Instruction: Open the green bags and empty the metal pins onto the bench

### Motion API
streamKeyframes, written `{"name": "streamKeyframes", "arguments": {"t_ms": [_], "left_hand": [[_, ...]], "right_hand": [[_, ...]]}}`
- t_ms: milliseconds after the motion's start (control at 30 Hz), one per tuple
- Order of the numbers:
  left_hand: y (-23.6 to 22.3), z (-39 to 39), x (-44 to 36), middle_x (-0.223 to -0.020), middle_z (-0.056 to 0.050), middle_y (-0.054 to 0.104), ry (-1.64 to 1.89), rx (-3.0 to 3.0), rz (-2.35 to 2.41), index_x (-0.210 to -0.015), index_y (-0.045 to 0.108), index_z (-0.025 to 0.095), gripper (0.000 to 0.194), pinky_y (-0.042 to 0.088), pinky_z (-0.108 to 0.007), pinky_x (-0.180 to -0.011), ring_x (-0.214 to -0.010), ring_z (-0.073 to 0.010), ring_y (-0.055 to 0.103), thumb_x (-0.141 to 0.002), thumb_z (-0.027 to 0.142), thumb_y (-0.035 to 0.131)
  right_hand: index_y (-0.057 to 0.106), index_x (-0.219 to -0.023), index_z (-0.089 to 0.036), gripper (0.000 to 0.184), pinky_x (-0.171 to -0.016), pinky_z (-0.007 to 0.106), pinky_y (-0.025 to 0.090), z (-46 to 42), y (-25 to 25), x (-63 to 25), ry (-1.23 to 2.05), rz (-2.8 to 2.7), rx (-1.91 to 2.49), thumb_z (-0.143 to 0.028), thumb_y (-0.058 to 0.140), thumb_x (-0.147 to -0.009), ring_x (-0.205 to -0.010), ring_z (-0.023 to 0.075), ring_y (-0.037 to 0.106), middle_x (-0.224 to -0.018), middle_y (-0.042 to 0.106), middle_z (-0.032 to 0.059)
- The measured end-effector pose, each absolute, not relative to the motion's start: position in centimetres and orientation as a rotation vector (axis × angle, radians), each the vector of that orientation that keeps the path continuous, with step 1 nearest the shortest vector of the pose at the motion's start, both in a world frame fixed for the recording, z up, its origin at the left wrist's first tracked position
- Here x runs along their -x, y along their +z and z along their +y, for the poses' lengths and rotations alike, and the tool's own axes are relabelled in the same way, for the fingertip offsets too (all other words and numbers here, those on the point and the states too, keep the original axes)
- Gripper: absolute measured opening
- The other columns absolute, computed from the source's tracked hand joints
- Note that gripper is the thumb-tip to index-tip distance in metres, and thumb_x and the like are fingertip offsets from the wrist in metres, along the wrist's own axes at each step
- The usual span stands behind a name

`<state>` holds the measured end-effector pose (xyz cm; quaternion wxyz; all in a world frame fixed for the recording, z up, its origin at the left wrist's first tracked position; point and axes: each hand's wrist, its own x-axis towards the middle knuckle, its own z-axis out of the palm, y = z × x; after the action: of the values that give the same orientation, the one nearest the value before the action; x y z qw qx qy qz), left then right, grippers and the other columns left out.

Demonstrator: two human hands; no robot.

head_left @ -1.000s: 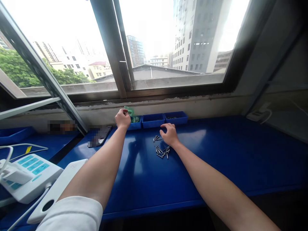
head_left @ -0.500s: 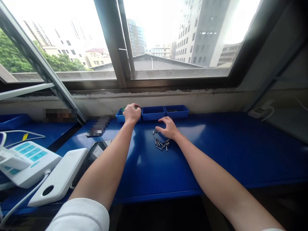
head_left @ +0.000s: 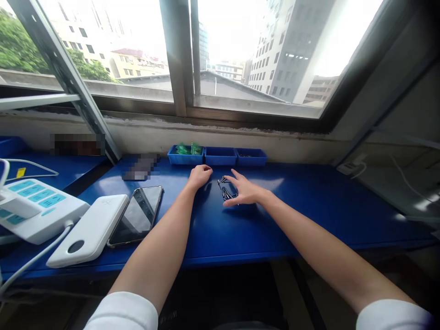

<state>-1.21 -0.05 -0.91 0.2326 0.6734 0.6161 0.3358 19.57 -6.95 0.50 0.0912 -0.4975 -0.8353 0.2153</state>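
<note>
My left hand hovers over the blue tabletop, in front of the bins. Its fingers are curled together, and whatever may be in them is hidden. To its right, my right hand is spread with thumb and fingers apart, holding nothing. Beneath and beside those fingers lies a loose pile of small dark metal screws, partly covered by the hand. Behind stand three joined blue bins: the left bin holds green packets, the middle bin shows little inside, and the right bin contains small dark pieces.
On the left are a smartphone, a white power bank and a white power strip with cables. A metal shelf post rises by the window. Another white plug block sits at the far right.
My left hand has come away from the left bin, moving right and nearer me, so the green packets show. My right hand has shifted nearer over the screws and spread its fingers. The view has shifted.
</note>
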Motion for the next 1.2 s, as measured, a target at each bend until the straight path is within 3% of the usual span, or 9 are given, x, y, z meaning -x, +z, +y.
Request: {"name": "streamKeyframes", "arguments": {"t_ms": [100, 200, 333, 467, 600, 800, 967, 1100, 1200], "left_hand": [[-1.2, 0.2, 1.0, -0.096, -0.004, 0.070, 0.878, -1.924, 1.684, -0.088, 0.070, 0.021, 0.025, 0.045, -0.025, -0.084, -0.093, -0.0207, 0.062, -0.077, 0.026, 0.048], [-1.3, 0.2, 0.9, -0.099, -0.005, 0.069, 0.854, -1.962, 1.668, -0.093, 0.069, 0.020, 0.027, 0.045, -0.026, -0.085, -0.096, -0.0212, 0.061, -0.078, 0.025, 0.047], [-1.3, 0.1, 0.9, -0.104, -0.005, 0.068, 0.894, -1.937, 1.681, -0.101, 0.066, 0.020, 0.029, 0.045, -0.026, -0.086, -0.098, -0.0202, 0.060, -0.080, 0.026, 0.046], [-1.5, 0.2, 0.9, -0.115, -0.007, 0.063, 0.977, -1.902, 1.667, -0.118, 0.058, 0.015, 0.040, 0.042, -0.024, -0.092, -0.104, -0.0182, 0.058, -0.082, 0.028, 0.045], [-2.0, 0.3, 0.6, -0.121, -0.009, 0.060, 0.934, -2.022, 1.619, -0.120, 0.057, 0.015, 0.042, 0.038, -0.027, -0.097, -0.112, -0.0210, 0.054, -0.085, 0.033, 0.043], [-2.4, -0.3, -0.4, -0.108, -0.005, 0.067, 0.815, -2.208, 1.505, -0.106, 0.065, 0.023, 0.040, 0.044, -0.028, -0.085, -0.099, -0.0218, 0.060, -0.090, 0.041, 0.033], [-2.4, -0.4, -0.8, -0.109, -0.006, 0.067, 0.763, -2.234, 1.454, -0.108, 0.063, 0.023, 0.046, 0.043, -0.028, -0.085, -0.099, -0.0223, 0.060, -0.089, 0.050, 0.030], [-2.4, -0.4, -0.9, -0.135, -0.010, 0.049, 0.757, -2.193, 1.497, -0.132, 0.045, 0.020, 0.061, 0.035, -0.030, -0.097, -0.122, -0.0250, 0.047, -0.086, 0.058, 0.030], [-2.2, -0.6, -1.0, -0.143, -0.011, 0.037, 0.736, -2.185, 1.485, -0.143, 0.026, 0.018, 0.071, 0.030, -0.031, -0.101, -0.129, -0.0249, 0.038, -0.085, 0.060, 0.030]], "right_hand": [[0.015, -0.145, -0.026, 0.108, -0.110, 0.051, 0.014, -9.3, -0.8, -19.5, 0.469, -2.394, 1.618, -0.075, 0.057, -0.059, -0.139, 0.0359, -0.002, -0.153, -0.003, 0.0101], [0.017, -0.145, -0.021, 0.096, -0.110, 0.049, 0.011, -9.8, -2.0, -18.3, 0.391, -2.306, 1.696, -0.074, 0.046, -0.070, -0.139, 0.0342, 0.001, -0.153, 0.003, 0.0133], [0.027, -0.141, -0.015, 0.090, -0.110, 0.048, 0.013, -6.7, -2.4, -15.9, 0.332, -2.278, 1.694, -0.072, 0.042, -0.074, -0.139, 0.0340, 0.011, -0.150, 0.017, 0.0172], [0.044, -0.131, -0.014, 0.069, -0.109, 0.043, 0.021, -2.9, -2.4, -14.1, 0.296, -2.403, 1.471, -0.061, 0.044, -0.080, -0.134, 0.0303, 0.028, -0.142, 0.036, 0.0171], [0.054, -0.119, -0.013, 0.050, -0.103, 0.041, 0.031, -1.8, -2.7, -13.6, 0.235, -2.343, 1.417, -0.047, 0.045, -0.084, -0.123, 0.0281, 0.043, -0.127, 0.052, 0.0168], [0.058, -0.111, -0.016, 0.037, -0.092, 0.033, 0.040, -2.5, -2.5, -14.5, 0.232, -2.218, 1.318, -0.037, 0.053, -0.080, -0.106, 0.0223, 0.052, -0.111, 0.060, 0.0108], [0.061, -0.107, -0.018, 0.043, -0.086, 0.041, 0.041, -2.4, -2.1, -15.5, 0.080, -2.132, 1.540, -0.046, 0.058, -0.074, -0.104, 0.0305, 0.048, -0.105, 0.059, 0.0139], [0.063, -0.099, -0.015, 0.047, -0.081, 0.045, 0.041, -1.9, -2.2, -15.8, 0.145, -2.178, 1.682, -0.055, 0.050, -0.078, -0.098, 0.0331, 0.052, -0.100, 0.059, 0.0176], [0.063, -0.096, -0.017, 0.036, -0.077, 0.039, 0.043, -1.9, -2.2, -15.7, 0.154, -2.201, 1.663, -0.047, 0.046, -0.083, -0.092, 0.0294, 0.057, -0.099, 0.061, 0.0154]]}}
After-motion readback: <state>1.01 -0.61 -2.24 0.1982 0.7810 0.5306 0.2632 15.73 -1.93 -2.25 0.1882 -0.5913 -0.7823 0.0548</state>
